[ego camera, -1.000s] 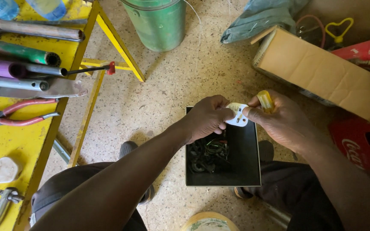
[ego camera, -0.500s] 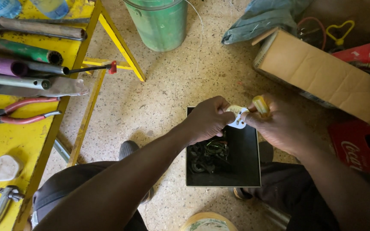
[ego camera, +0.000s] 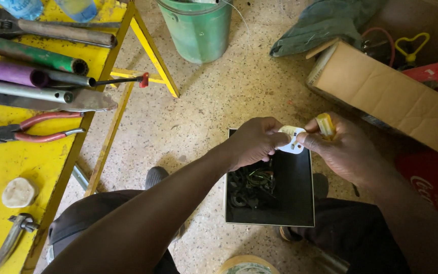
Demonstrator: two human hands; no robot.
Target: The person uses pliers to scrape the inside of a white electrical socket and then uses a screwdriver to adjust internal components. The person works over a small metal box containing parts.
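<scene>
— What do the person's two hands have between them?

— The left hand [ego camera: 257, 142] pinches a small white plastic plug-shaped piece [ego camera: 292, 141] from one side and the right hand [ego camera: 348, 152] grips it from the other, both clamped on it. The right hand also holds a yellow translucent tool handle [ego camera: 325, 125] against its fingers. The piece sits in the air just above the far edge of a black rectangular open-topped box [ego camera: 290, 203] on the floor between the person's feet.

— Anything changed from half a second back?

— Little. The hands stay together over the same corner of the box; the yellow handle, tipped sideways before, now stands more upright.

— What's in the box?

— One tangle of dark wire coils [ego camera: 250, 185] on its left side.

— And packaging around them?

— One brown cardboard carton [ego camera: 386, 94] to the right, beyond the hands, with a red plastic crate bearing white lettering [ego camera: 432, 177] just below it. One green metal bucket [ego camera: 197, 30] stands at the top.

— Tools?

— On the yellow workbench [ego camera: 6, 162], left: one pair of red-handled pliers [ego camera: 26, 129], and four pipes [ego camera: 31, 71] side by side.
</scene>
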